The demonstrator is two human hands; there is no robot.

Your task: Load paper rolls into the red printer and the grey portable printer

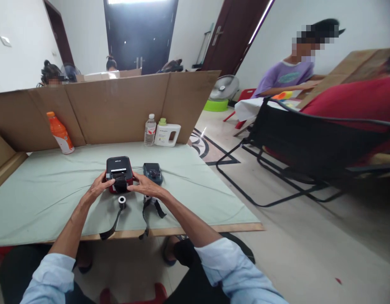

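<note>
One black-and-red, box-shaped device [119, 162] with rounded corners lies directly between the left hand [98, 186] and the right hand [147, 186]. Neither hand is clearly nearer; both touch it. Its long axis appears to run near to far, and it appears to rest on the pale green cloth [49, 185] covering the counter [172, 232].

Left hand: closed on the left side, thumb laid over the near end, at the edge of a glossy dark strip [120, 184]. Right hand: closed on the near right corner, thumb at the near end; its fingertips are partly hidden. The left forearm [68, 223] reaches far and rightward; the right forearm [188, 217] reaches far and leftward. Both hands converge on the device.

Adjacent items: a small white roll with a dark trailing band [122, 202] stands just near of the device. A dark blue-grey, box-shaped unit [153, 172] lies to the right, beyond the right hand.
</note>
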